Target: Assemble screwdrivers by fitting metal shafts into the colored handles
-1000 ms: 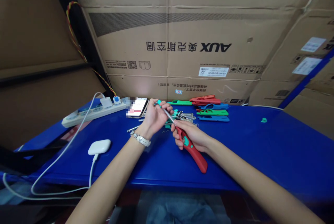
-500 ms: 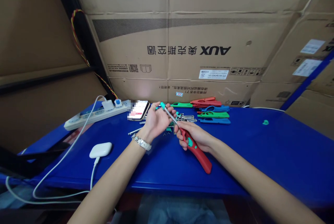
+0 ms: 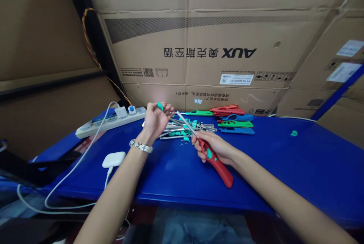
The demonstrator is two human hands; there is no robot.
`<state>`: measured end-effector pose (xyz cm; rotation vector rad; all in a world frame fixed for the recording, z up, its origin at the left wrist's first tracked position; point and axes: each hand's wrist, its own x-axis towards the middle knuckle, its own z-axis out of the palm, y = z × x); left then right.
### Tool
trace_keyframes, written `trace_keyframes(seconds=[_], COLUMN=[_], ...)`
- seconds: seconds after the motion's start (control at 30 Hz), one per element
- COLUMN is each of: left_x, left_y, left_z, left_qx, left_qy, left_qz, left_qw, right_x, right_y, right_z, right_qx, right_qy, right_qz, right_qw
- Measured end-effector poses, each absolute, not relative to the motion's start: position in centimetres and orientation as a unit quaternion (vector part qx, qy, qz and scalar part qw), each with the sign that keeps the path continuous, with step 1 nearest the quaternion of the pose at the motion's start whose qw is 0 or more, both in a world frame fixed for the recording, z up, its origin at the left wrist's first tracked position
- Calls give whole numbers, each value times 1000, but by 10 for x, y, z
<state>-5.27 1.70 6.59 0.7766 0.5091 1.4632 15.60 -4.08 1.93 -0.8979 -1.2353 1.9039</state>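
My right hand [image 3: 209, 145] is wrapped round a red long-necked lighter [image 3: 218, 166], which has a teal trigger. Its bare metal tube [image 3: 186, 123] points up and to the left. My left hand [image 3: 156, 121] is turned palm up, its fingers curled, with a small teal plastic cap [image 3: 159, 105] held at the thumb side. A short gap separates this hand from the tube's tip. Beneath and behind both hands lies a pile of metal tubes [image 3: 174, 136] and teal pieces [image 3: 186, 138], partly hidden.
Red, blue and green lighter bodies [image 3: 236, 131] lie stacked at the back of the blue table [image 3: 273, 172]. One teal piece [image 3: 294, 133] lies alone on the right. At left are a power strip [image 3: 109, 123], a white charging case [image 3: 113, 159] and cables. Cardboard [image 3: 204, 32] walls the back.
The left hand has moved left, away from the lighter, with the teal cap. The tube's tip, capped earlier, is now bare. The right hand has stayed nearly in place.
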Motion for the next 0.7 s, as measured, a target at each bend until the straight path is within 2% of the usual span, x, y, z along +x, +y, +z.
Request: trace_keyframes(seconds=[0.13, 0.27, 0.53, 0.7], left_x=[-66, -64, -51, -39], left_y=[17, 16, 20, 21], left_z=[61, 44, 20, 11], left_qx=[603, 737, 792, 774], left_qy=[352, 398, 358, 331], left_qz=[533, 402, 322, 394], left_qw=[479, 370, 375, 370], right_x=[160, 166, 165, 166], right_y=[-37, -34, -33, -31], right_z=[27, 30, 24, 22], right_qx=[-363, -372, -369, -366], right_qy=[-410, -385, -400, -400], right_qz=[727, 730, 729, 730], right_qw=[413, 426, 416, 416])
